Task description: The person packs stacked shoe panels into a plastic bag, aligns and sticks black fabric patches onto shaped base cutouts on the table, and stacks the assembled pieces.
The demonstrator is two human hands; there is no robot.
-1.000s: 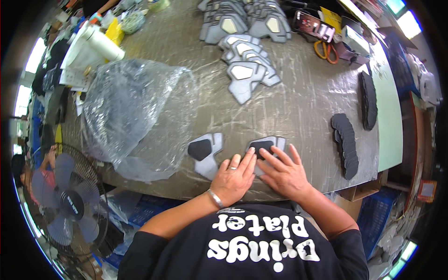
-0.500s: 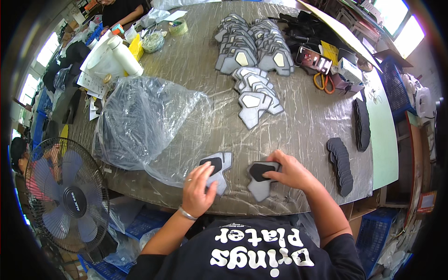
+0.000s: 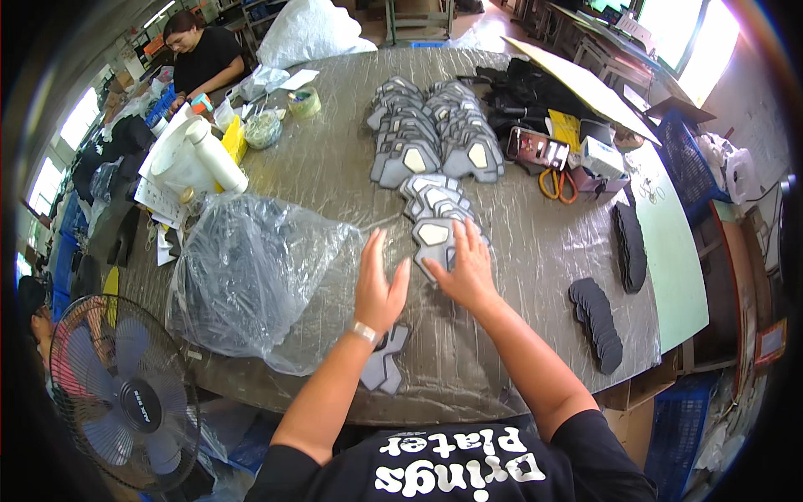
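My left hand (image 3: 381, 289) hovers over the table with its thumb and fingers apart, holding nothing. Beneath its wrist lies a grey shaped pad (image 3: 383, 372), partly covered by the forearm. My right hand (image 3: 466, 272) is spread over the near end of a short overlapping row of grey pads with pale inset patches (image 3: 433, 233). Its thumb and fingers reach across the nearest pads and seem to touch them; the palm hides part of these. Behind that row, two longer rows of similar pads (image 3: 410, 163) stand side by side.
A clear plastic bag (image 3: 251, 280) with dark contents covers the left side. Black flat pieces (image 3: 595, 326) lie fanned at right, near orange-handled scissors (image 3: 558, 186) and a phone (image 3: 538, 149). A white bottle (image 3: 216, 157) stands far left. A fan (image 3: 138, 402) is at lower left; a person (image 3: 205, 58) sits beyond.
Both hands have moved forward, away from my body. The pad that was under my right hand has left its spot; the left pad stays behind, released. The view has tilted up.
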